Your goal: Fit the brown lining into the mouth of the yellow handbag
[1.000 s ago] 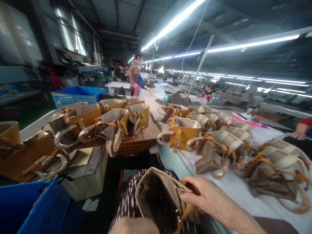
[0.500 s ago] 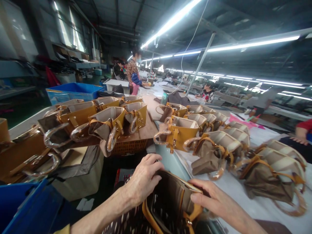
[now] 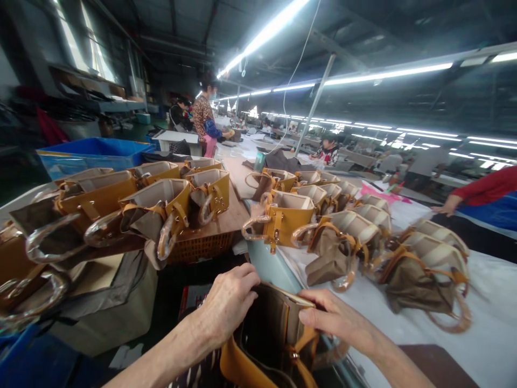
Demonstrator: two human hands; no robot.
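Note:
A mustard-yellow handbag [image 3: 278, 328] with a dark brown lining stands mouth-up at the bottom middle, close to my body. My left hand [image 3: 232, 296] grips its rim at the far left corner, fingers curled over the edge. On the right, my right hand [image 3: 329, 312] pinches the same rim between thumb and fingers, near a yellow strap with a metal stud. The bag's lower part falls outside the view. A plastic-wrapped handle [image 3: 329, 355] hangs at its right side, partly behind my right hand.
Similar yellow handbags [image 3: 291, 218] stand in rows on the white-covered table [image 3: 480, 302] and on boards at left. Blue bins [image 3: 97, 151] and a pale box [image 3: 109, 307] are on the left. A co-worker's red sleeve [image 3: 484, 186] reaches in at right; another person [image 3: 205, 116] stands farther back.
The view has turned slightly right, so the surroundings sit farther left. Both hands keep hold of the bag's rim. The red-sleeved arm now shows more at the right.

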